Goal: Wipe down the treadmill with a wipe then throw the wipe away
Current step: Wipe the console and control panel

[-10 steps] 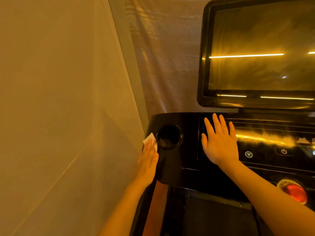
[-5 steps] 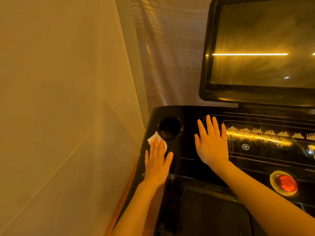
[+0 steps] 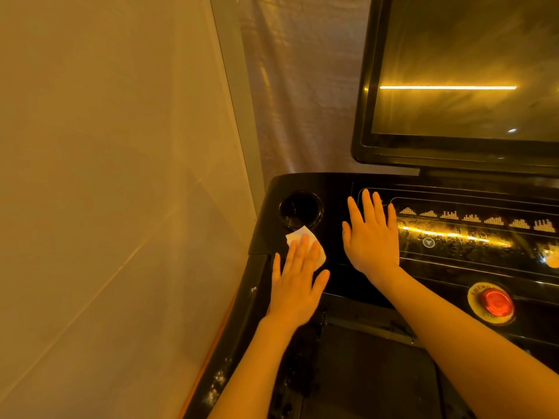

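Note:
The black treadmill console [image 3: 332,189] fills the right half of the view. A small white wipe [image 3: 295,237] lies on its left part, just below the round cup holder [image 3: 301,210]. My left hand [image 3: 295,282] presses flat on the wipe with straight fingers, covering most of it. My right hand [image 3: 370,234] lies flat with fingers spread on the left end of the glossy control panel [image 3: 472,237], holding nothing.
A dark screen [image 3: 472,74] stands above the console. A red emergency stop button [image 3: 496,300] sits at the lower right. A pale wall [image 3: 106,176] and a draped sheet [image 3: 302,86] close in on the left and behind. The dark belt deck [image 3: 369,373] lies below.
My left hand has slid the wipe rightward from the console's left edge to the spot under the cup holder. The right hand has stayed flat on the panel. The camera tilted down a little.

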`<state>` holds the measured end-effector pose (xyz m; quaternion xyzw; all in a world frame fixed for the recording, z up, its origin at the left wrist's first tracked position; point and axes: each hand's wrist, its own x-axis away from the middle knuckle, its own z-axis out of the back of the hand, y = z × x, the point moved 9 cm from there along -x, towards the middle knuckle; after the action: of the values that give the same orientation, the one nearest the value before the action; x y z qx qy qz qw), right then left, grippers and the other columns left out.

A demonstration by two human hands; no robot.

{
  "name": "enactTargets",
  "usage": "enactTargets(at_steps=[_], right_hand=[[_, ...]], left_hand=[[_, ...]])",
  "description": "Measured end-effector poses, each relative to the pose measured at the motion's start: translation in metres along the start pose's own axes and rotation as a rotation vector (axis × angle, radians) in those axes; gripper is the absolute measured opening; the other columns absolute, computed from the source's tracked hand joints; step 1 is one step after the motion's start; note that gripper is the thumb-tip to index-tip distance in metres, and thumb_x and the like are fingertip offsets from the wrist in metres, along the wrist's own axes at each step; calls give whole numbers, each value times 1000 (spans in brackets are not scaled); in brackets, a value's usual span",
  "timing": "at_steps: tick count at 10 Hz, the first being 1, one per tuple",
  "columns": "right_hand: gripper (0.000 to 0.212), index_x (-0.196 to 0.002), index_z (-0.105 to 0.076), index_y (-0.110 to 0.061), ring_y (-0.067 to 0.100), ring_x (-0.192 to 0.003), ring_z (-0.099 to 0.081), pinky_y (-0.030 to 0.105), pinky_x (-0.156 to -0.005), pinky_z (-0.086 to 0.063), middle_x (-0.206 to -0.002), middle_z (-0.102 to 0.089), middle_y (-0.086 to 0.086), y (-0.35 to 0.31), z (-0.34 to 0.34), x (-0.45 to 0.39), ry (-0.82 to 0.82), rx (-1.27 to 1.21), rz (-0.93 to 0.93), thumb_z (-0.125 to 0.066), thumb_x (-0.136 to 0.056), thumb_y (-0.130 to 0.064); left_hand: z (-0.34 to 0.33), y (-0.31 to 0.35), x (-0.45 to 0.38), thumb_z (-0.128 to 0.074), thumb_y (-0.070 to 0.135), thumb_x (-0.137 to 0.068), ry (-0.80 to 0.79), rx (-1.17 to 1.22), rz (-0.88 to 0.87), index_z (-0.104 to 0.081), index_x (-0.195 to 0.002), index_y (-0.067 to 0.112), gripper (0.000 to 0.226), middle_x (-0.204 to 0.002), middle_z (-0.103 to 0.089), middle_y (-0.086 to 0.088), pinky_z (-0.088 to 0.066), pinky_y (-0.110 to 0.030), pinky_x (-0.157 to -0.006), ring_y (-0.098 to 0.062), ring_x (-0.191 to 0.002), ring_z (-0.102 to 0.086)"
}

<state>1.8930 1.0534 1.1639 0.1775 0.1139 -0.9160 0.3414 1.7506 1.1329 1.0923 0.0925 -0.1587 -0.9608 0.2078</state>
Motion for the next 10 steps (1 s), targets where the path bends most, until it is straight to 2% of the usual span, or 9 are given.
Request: enactTargets(at_steps=[1, 2, 4, 5, 6, 7, 8, 9, 10], right_hand=[[57, -154, -33, -15, 34, -151, -14, 53, -121, -10, -162, -24, 17, 0, 1, 1, 2, 2, 3, -39, -103, -39], [57, -155, -32, -16, 34, -152, -12, 52, -121, -7, -162, -22, 17, 0, 0, 0, -1, 11, 0, -38, -104, -40], [57, -155, -33, -15, 34, -152, -13, 53, -122, -9, -162, -23, 17, 0, 1, 1, 3, 4, -2, -39, -103, -39], [57, -154, -32, -15, 35, -152, -14, 53, -122, -10, -162, -23, 17, 0, 1, 1, -1, 4, 6, -38, -103, -38], [56, -154, -34, -14, 36, -151, -15, 54, -122, -12, -161, -25, 19, -1, 1, 1, 6, -2, 11, -40, -103, -38], [56, -154, -34, -14, 36, -151, -16, 55, -121, -12, -161, -25, 19, -1, 1, 1, 5, -5, 9, -41, -103, -38], [56, -153, -35, -13, 36, -151, -16, 54, -121, -13, -161, -26, 19, -1, 1, 1, 10, -8, 14, -41, -103, -37], [56, -153, -35, -13, 36, -151, -17, 55, -121, -13, -160, -26, 19, -1, 1, 1, 11, -7, 13, -41, -103, -37], [56, -153, -35, -13, 36, -151, -17, 55, -121, -13, -160, -26, 19, -1, 1, 1, 10, -11, 15, -41, -102, -37]], left_hand=[[4, -30, 1, 13, 72, -86, 5, 39, 104, 22, -146, 43, 68, -158, 26, 15, 17, -41, -118, -8, -146, 26], [5, -44, 3, 20, 78, -77, 9, 66, 192, 20, -147, 42, 79, -155, 26, 13, 13, -44, -120, -10, -146, 26], [-9, 11, 17, 0, 69, -92, 15, 44, -24, 24, -146, 51, 62, -160, 26, 13, 28, -35, -109, -7, -144, 34], [-12, 1, 25, 12, 71, -88, 37, -6, -1, 27, -146, 50, 63, -160, 27, 13, 24, -37, -113, -6, -144, 33], [-8, -26, 33, 18, 74, -83, 65, 37, 160, 16, -149, 44, 72, -160, 22, 12, 15, -40, -119, -8, -146, 29], [-6, -20, 38, 26, 78, -75, 101, 78, 208, 10, -151, 39, 87, -159, 20, 10, 14, -39, -118, -10, -147, 23], [-15, 13, 38, 0, 70, -92, 72, 57, 76, 10, -153, 42, 69, -162, 21, 10, 17, -38, -116, -10, -147, 28], [-23, 28, 43, -11, 60, -97, 52, 6, -24, 24, -149, 46, 65, -163, 22, 11, 20, -38, -114, -9, -147, 28], [-19, 10, 43, 10, 70, -90, 64, 7, 34, 18, -152, 42, 68, -163, 21, 11, 17, -39, -117, -7, -146, 28]])
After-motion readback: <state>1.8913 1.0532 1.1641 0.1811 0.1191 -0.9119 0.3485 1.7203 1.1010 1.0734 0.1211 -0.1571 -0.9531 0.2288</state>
